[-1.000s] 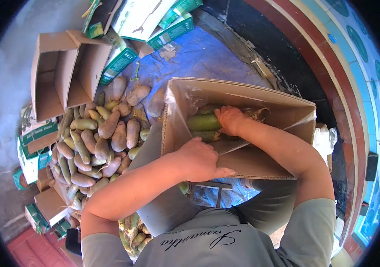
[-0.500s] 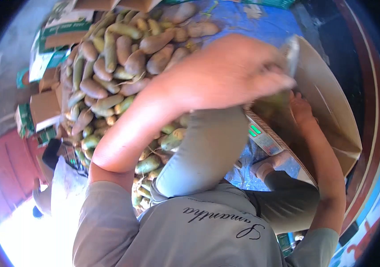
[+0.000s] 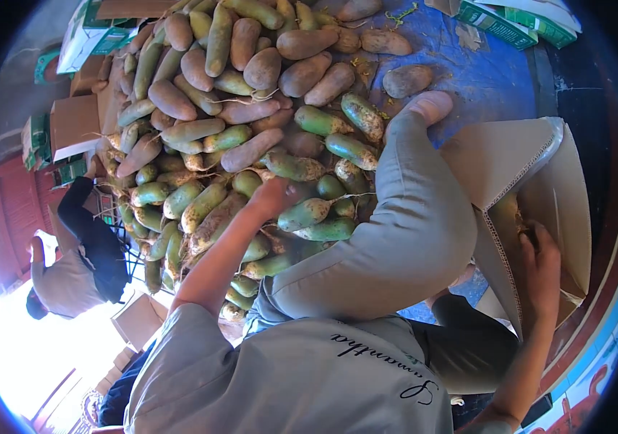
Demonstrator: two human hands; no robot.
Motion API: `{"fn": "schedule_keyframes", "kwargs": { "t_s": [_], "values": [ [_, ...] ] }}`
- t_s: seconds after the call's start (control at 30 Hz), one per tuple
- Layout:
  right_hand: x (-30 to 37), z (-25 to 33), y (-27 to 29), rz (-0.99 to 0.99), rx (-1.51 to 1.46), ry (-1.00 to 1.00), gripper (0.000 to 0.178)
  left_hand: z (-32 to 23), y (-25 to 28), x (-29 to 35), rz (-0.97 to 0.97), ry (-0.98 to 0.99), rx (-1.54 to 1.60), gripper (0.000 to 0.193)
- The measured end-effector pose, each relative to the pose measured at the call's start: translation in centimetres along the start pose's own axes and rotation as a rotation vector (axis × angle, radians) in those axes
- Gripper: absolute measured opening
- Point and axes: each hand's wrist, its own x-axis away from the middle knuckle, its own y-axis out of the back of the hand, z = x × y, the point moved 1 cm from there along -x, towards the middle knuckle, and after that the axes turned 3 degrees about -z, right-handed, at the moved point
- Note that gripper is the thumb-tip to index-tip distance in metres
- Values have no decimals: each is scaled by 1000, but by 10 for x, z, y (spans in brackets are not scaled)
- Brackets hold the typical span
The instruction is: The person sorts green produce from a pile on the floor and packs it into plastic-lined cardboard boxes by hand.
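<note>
A large heap of radishes (image 3: 211,206) lies in front of me, some green and muddy at the root end, others dull brownish. My left hand (image 3: 274,197) is down in the middle of the heap, its fingers curled beside a green radish (image 3: 304,215); whatever they grip is hidden. On the right stands a tall open cardboard box (image 3: 573,188). Inside it, my right hand (image 3: 540,253) has its fingers spread low against the inner side. Near those fingertips something yellowish (image 3: 517,206) shows, mostly hidden by the front flap.
My bent knee (image 3: 435,217) rises between the heap and the box. Blue sheeting (image 3: 461,87) lies beneath, with green-and-white cartons (image 3: 500,25) at the back. At far left, another person (image 3: 81,275) bends by the heap. An opened carton (image 3: 74,123) sits behind the radishes.
My left hand has moved from the box's near-left side to the radish heap. My right hand remains in the box. The view has shifted, and the box's flap now hides the green-lit scale display.
</note>
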Motion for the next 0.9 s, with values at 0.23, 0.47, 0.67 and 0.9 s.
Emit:
{"fn": "schedule_keyframes", "kwargs": {
  "t_s": [0.23,0.47,0.67,0.9],
  "values": [
    [-45,-84,-17,56,129,-206,34,29,-61,-11,135,-118,-348,66],
    [-59,-99,-82,357,217,-143,61,39,-106,-20,-44,-138,-491,49],
    [-61,-108,-88,382,261,-160,71,67,-130,-40,-141,-96,-660,36],
    [-33,-64,-11,115,-119,-159,59,74,-121,-39,-153,-97,-407,40]
  ]
}}
